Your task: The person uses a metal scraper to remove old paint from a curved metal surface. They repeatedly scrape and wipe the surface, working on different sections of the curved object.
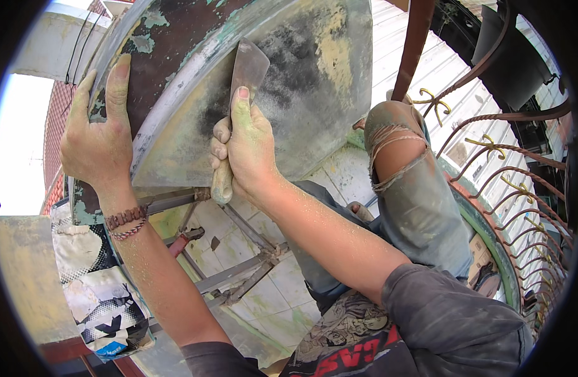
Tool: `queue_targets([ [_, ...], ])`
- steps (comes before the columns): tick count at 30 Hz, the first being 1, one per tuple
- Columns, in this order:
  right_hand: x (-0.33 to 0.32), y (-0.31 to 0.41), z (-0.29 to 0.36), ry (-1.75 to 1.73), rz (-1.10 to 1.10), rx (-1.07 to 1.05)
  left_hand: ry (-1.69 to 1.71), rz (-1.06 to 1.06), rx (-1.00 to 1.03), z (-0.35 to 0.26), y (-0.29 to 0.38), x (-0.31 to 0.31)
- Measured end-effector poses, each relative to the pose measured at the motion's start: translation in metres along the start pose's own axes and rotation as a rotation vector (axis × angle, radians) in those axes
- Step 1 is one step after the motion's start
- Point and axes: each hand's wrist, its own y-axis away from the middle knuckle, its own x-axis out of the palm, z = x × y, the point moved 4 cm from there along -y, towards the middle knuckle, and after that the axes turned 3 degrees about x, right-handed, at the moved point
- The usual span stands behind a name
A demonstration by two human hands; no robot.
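My right hand [249, 141] is closed around the wooden handle of a putty knife [249, 68], thumb along the base of its broad metal blade. The blade points up and lies over a large panel [293, 113] with dark, grey and yellowish patches; whether it touches cannot be told. A raised curved rim [176, 89] runs along the panel, with a brown band of flaking green paint beyond it. At the left, my left hand [98, 127] rests on this brown band near its edge, thumb and fingers apart. Pale dust covers both hands and forearms.
Below the panel is a metal frame [232, 273] on a tiled floor [279, 292], with a red-handled tool [185, 240] near it. A printed sack [100, 282] hangs at the left. My bent knee [397, 146] is right of the panel. Twisted iron railings [496, 118] curve along the right.
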Motion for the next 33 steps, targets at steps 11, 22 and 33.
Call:
queue_targets([
  [11, 0.012, 0.003, -0.009, -0.025, -0.066, 0.014, -0.004, -0.037, 0.018, -0.004, 0.001, 0.001],
  [22, 0.016, 0.004, -0.002, -0.058, -0.131, -0.001, 0.0, -0.051, 0.022, -0.004, 0.002, -0.001],
  [33, 0.015, 0.006, -0.007, -0.001, -0.19, 0.003, 0.017, -0.073, 0.049, -0.007, 0.001, -0.001],
])
